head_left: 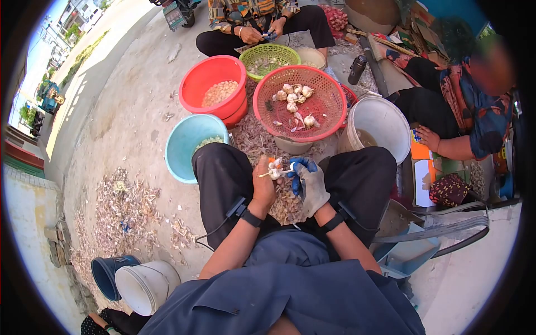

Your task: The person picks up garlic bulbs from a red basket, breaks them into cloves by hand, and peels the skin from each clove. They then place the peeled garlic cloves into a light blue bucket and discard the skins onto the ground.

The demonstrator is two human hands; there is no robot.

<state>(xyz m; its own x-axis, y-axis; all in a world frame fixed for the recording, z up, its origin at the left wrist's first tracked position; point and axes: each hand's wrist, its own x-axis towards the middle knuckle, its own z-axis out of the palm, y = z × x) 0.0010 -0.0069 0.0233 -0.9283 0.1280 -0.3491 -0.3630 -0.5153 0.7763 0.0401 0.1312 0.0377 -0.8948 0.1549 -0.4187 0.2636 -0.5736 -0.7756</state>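
My bare left hand (263, 185) is closed around a partly broken garlic bulb (274, 169), held between my knees. Close beside it, my right hand (311, 190) wears a grey glove with blue fingertips. Its fingers are pinched together at a small white piece next to the bulb; what they grip is too small to make out. Just beyond my hands, a red colander (262, 114) holds several whole garlic bulbs (292, 100) and some loose bits. Dry garlic skins (287, 206) lie on the ground below my hands.
A red basin (187, 84) of peeled cloves and a turquoise basin (174, 148) stand left; a white bucket (391, 125) stands right. A co-worker sits opposite behind a green basket (290, 53), another at right. Two buckets (134, 290) stand lower left. A black bottle (357, 70) stands upper right.
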